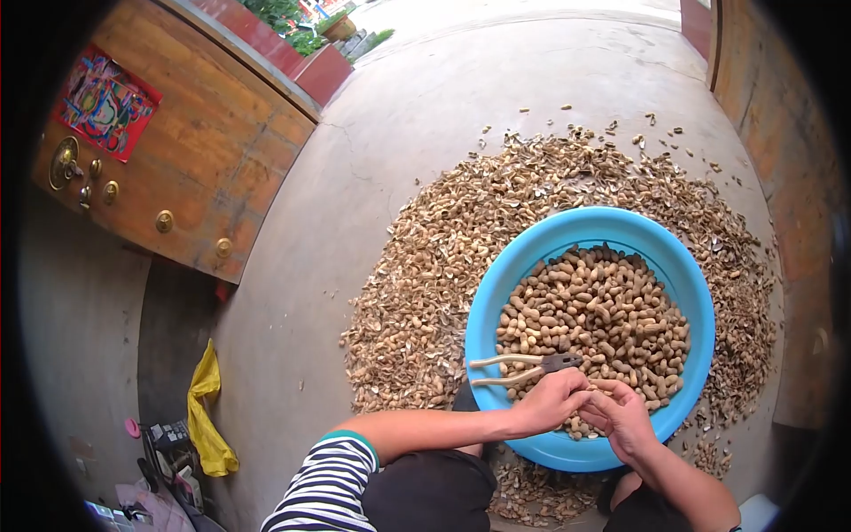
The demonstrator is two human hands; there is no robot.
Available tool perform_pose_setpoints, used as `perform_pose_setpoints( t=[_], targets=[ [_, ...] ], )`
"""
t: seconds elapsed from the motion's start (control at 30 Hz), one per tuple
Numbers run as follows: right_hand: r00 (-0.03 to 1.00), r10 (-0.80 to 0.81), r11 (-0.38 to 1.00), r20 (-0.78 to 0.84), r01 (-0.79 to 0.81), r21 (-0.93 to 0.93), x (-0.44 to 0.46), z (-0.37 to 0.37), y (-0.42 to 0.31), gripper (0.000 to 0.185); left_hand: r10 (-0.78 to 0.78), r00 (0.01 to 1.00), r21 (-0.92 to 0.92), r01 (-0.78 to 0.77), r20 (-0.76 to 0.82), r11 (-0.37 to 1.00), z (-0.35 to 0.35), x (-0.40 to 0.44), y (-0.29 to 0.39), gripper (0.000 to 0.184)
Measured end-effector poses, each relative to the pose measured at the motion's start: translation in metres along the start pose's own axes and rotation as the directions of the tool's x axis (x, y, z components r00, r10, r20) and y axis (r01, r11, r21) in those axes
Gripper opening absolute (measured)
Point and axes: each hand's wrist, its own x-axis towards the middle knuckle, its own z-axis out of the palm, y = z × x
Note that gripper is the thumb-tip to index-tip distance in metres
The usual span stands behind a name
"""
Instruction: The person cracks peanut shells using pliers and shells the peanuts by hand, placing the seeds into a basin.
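My left hand [551,403] and my right hand [625,420] meet over the near side of a blue basin [481,319]. Their fingertips are pinched together around a small peanut [603,390], mostly covered by the fingers. Below them the basin holds a heap of unshelled peanuts [603,297]. Pliers [519,361] with pale yellow handles lie on the heap just beyond my left hand. The handles point left, over the basin's rim, and the dark jaws point right.
A wide spread of broken peanut shells [425,301] surrounds the basin on the concrete floor [292,293]. Wooden doors [204,115] stand at left and right. A yellow bag [206,417] and assorted items lie at lower left. Potted plants [339,27] stand beyond the doorway.
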Motion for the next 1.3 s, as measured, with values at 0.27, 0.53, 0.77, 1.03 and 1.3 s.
perform_pose_setpoints(
  t=[0.27, 0.53, 0.77, 1.03, 1.3],
  targets=[
    [0.991, -0.13, 0.99, -0.014, 0.129, -0.062, 0.001, 0.002, 0.005, 0.018, -0.193, 0.98, -0.281, 0.201, 0.057, 0.939, -0.005, 0.005, 0.01, 0.016],
    [0.979, -0.194, 0.978, -0.066, 0.188, -0.092, 0.004, 0.008, 0.009, 0.018, -0.422, 0.896, -0.512, 0.429, 0.138, 0.744, -0.003, 0.005, 0.006, 0.012],
    [0.983, -0.087, 0.996, -0.162, 0.086, -0.016, 0.011, -0.003, 0.004, 0.021, -0.504, 0.849, -0.682, 0.463, 0.158, 0.566, -0.005, 0.008, 0.005, 0.016],
    [0.989, 0.119, 0.987, 0.089, -0.128, 0.101, 0.01, -0.011, 0.003, 0.025, -0.408, 0.908, -0.534, 0.394, 0.099, 0.748, -0.002, 0.005, -0.003, 0.02],
    [0.97, 0.148, 0.969, 0.195, -0.181, 0.167, 0.014, -0.019, 0.012, 0.03, -0.286, 0.948, -0.468, 0.318, 0.141, 0.824, -0.003, 0.006, 0.018, 0.017]
  ],
)
